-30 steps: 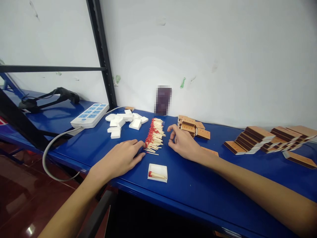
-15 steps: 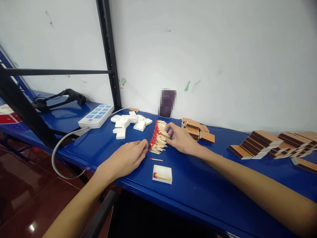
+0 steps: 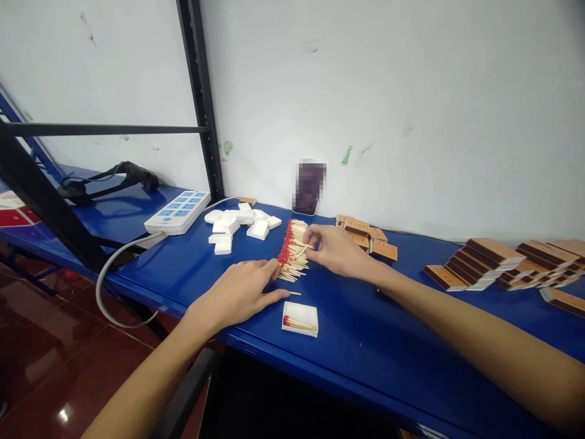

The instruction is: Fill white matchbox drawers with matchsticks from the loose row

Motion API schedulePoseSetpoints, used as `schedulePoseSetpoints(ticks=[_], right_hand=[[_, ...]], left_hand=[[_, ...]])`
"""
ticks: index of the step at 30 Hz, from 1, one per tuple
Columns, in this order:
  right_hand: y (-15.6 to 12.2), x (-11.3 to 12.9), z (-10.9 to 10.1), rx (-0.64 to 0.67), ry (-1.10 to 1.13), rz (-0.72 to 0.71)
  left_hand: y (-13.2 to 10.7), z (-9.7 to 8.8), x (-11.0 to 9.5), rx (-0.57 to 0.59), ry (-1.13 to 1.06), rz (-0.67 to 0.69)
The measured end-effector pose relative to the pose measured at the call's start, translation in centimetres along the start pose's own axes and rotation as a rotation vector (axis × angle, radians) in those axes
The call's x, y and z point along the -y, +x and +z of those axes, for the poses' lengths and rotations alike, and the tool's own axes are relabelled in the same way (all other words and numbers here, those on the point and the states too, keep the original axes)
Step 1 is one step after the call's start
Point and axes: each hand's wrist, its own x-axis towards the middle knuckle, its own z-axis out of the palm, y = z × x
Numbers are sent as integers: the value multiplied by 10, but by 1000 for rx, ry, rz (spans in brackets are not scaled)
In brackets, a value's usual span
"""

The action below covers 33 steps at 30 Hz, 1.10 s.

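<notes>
Matches point(image 3: 294, 253) lie left-right, heads toward left hand point(image 3: 240, 289), thumb and fingers apart; right hand point(image 3: 340, 250) at stick ends, can't tell if pinching.

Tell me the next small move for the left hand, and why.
Probably pinch the loose match between thumb and finger: the left hand's thumb is at one end of it, and it lies apart from the match pile, near the white tray.

L hand point(image 3: 242, 289) thumb now out, w/ tip over loose match's point(image 3: 295, 293) head.
</notes>
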Motion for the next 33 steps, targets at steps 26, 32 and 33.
schedulePoseSetpoints(ticks=[26, 32, 33], right_hand=[[-26, 1, -14, 177, 111, -93], [-23, -2, -16, 15, 65, -19], [-21, -3, -16, 7, 64, 6]], left_hand=[[3, 7, -1, -36, 40, -21], [3, 7, -1, -37, 33, -15], [3, 8, -1, -37, 31, -15]])
